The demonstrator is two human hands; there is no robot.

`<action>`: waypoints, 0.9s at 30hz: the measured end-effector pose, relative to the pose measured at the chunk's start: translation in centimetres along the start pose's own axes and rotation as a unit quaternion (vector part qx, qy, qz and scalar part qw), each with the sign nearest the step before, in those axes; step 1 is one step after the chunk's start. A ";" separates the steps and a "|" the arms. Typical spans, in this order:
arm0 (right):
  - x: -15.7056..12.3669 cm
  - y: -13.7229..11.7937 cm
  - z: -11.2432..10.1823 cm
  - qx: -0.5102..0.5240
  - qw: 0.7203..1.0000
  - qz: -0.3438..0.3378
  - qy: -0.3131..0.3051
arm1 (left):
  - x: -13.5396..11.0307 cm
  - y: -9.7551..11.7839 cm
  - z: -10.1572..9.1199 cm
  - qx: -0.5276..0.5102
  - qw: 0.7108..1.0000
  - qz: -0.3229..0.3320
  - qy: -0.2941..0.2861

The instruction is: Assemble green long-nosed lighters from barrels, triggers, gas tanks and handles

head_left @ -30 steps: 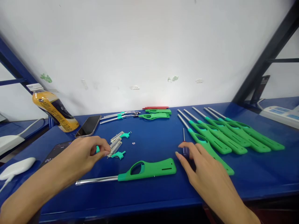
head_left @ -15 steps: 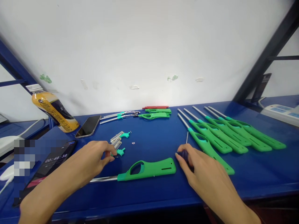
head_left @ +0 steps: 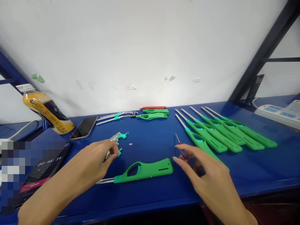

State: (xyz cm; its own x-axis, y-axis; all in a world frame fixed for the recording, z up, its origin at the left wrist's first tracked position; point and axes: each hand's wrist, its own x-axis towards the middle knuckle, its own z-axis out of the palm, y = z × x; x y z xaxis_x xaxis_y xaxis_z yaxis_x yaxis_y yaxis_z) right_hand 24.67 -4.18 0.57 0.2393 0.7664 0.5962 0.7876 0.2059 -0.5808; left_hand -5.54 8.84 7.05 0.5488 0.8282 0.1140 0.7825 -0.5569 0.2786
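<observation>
My left hand (head_left: 95, 162) pinches a small silver and teal lighter insert (head_left: 112, 152) from a little pile of such parts (head_left: 119, 136) on the blue bench (head_left: 152, 137). In front of me lies a green long-neck lighter body (head_left: 144, 170) with its metal tube pointing left. My right hand (head_left: 201, 170) is closed on a small screwdriver (head_left: 181, 149) with a purple handle, its tip raised off the bench and pointing away from me.
Several assembled green lighters (head_left: 220, 131) lie in a row at the right. Lighter shells and inner parts (head_left: 152, 114) lie by the wall. A yellow bottle (head_left: 45, 109), a phone (head_left: 83, 127), a second phone showing a timer (head_left: 41, 170) and a power strip (head_left: 278, 114) are around.
My right hand closed on the screwdriver and lifted it off the bench, its tip swinging left. My left hand picked an insert from the pile and drew it toward me.
</observation>
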 end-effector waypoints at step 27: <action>3.5 -2.6 -0.8 0.284 0.952 -0.026 0.112 | 1.3 10.0 5.0 -0.319 0.935 0.124 0.094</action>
State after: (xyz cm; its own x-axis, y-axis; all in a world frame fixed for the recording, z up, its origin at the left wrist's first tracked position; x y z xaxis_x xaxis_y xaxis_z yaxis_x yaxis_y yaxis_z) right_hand 23.85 -2.52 4.59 0.3736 0.6094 0.6994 0.3837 0.5849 -0.7146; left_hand 4.44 4.01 5.26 0.5816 0.7080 0.4005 0.2698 -0.6324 0.7261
